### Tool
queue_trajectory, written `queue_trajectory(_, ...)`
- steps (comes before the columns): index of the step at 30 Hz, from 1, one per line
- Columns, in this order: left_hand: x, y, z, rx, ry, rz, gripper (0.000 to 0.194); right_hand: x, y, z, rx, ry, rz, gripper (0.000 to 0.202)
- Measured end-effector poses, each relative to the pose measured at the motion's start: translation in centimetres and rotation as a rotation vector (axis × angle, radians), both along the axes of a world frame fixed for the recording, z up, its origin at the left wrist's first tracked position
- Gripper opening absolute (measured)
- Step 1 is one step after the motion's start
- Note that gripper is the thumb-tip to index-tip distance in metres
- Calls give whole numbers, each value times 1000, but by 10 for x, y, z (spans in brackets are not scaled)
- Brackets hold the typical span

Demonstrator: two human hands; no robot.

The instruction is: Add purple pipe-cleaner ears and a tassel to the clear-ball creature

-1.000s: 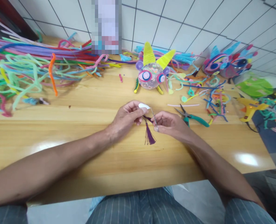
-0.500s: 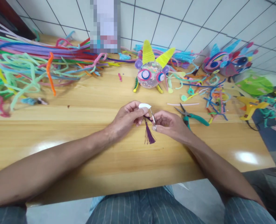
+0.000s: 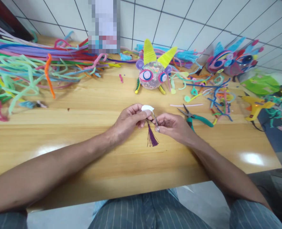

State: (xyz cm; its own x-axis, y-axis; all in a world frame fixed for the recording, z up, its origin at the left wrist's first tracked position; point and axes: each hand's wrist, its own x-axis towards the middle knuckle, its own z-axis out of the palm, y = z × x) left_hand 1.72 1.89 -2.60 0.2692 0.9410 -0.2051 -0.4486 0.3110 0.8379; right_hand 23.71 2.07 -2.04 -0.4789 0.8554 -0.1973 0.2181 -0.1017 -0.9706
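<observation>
Near the middle of the table, my left hand (image 3: pixel 132 120) pinches a small white piece (image 3: pixel 147 108) between thumb and fingers. A dark purple tassel (image 3: pixel 152 136) hangs down below it, its cord running between the hands. Close on the right, my right hand (image 3: pixel 170 126) is closed on a slim silvery metal tool (image 3: pixel 157 122). Its thin upper end reaches up to the edge of the white piece. Whether the tool is a small pair of scissors, I cannot tell.
Green-handled pliers (image 3: pixel 195 118) lie right of my right hand. Beyond stands a clear ball figure (image 3: pixel 152 74) with yellow ears. Pipe cleaners (image 3: pixel 28 73) pile up at left, with scraps (image 3: pixel 219 98) at right. A yellow glue gun (image 3: pixel 257 106) lies near the right edge.
The metal tool has turned slightly in my right hand. The white piece and the tassel stay almost where they were. The whole view has shifted a little.
</observation>
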Motion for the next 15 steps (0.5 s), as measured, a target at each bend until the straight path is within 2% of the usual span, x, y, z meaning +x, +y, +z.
queue_trajectory(15,0,0,-1,12,15,-10,26,-1,0,0,-26,11,-13,25)
